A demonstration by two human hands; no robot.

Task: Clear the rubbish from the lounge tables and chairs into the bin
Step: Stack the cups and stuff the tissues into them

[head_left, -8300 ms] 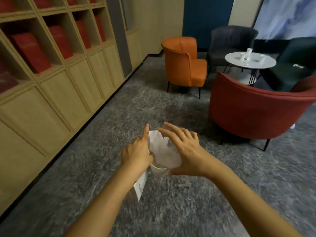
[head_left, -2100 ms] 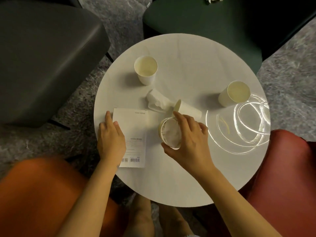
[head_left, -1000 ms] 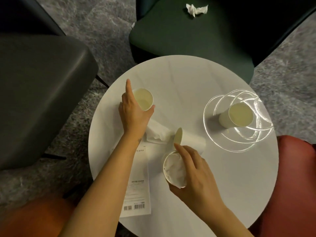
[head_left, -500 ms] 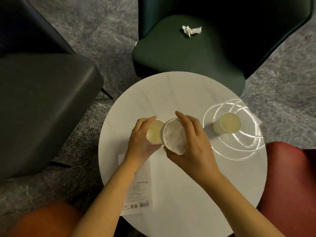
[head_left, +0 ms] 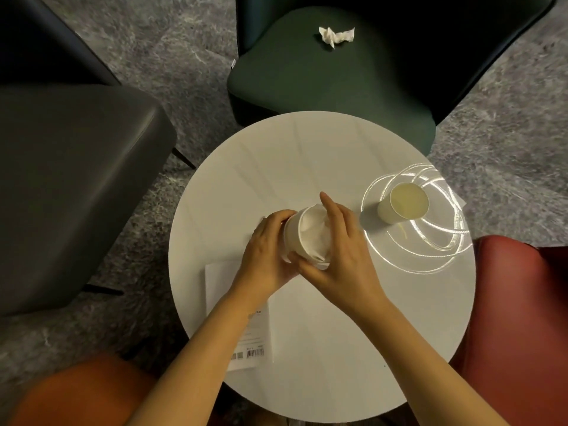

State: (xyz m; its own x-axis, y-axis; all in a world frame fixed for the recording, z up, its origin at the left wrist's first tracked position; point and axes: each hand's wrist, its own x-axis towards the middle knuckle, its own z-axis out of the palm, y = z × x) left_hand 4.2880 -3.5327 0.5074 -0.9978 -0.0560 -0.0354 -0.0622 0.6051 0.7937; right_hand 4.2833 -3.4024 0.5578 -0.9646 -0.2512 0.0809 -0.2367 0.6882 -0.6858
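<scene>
Right hand (head_left: 341, 256), paper cup (head_left: 298, 238), white table (head_left: 307, 149)

Dim, warm room light; bright looping glare on the table (head_left: 307, 155) beside the cup (head_left: 402, 207); chairs dark, edges bowed and soft.

Four chairs (head_left: 322, 81), one table (head_left: 307, 155), one receipt (head_left: 255, 339), one loose tissue (head_left: 336, 36), at least two cups (head_left: 402, 204)
</scene>
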